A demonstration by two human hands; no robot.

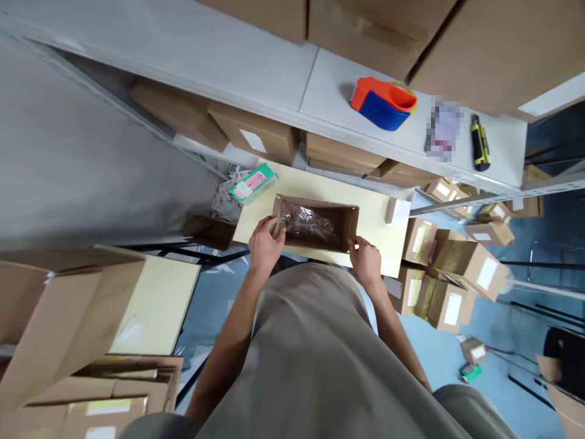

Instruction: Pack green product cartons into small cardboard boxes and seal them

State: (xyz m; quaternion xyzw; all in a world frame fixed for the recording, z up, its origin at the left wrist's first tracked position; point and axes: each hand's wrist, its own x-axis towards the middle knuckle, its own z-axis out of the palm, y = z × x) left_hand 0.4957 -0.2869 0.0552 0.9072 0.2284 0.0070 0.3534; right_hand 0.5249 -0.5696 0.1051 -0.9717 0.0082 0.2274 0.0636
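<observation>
An open cardboard box stands on the pale yellow table in front of me. Inside it lies a crumpled piece of clear plastic wrap, mostly toward the left end. My left hand grips the box at its near left corner, thumb over the edge. At the near right corner, my right hand pinches the box wall between thumb and fingers. A green and pink package rests at the table's far left corner, a little beyond my left hand.
A small white box sits at the table's right end. Above, a grey shelf carries an orange and blue tape dispenser and a yellow and black utility knife. Cardboard boxes are piled on the floor at right; flattened cardboard lies lower left.
</observation>
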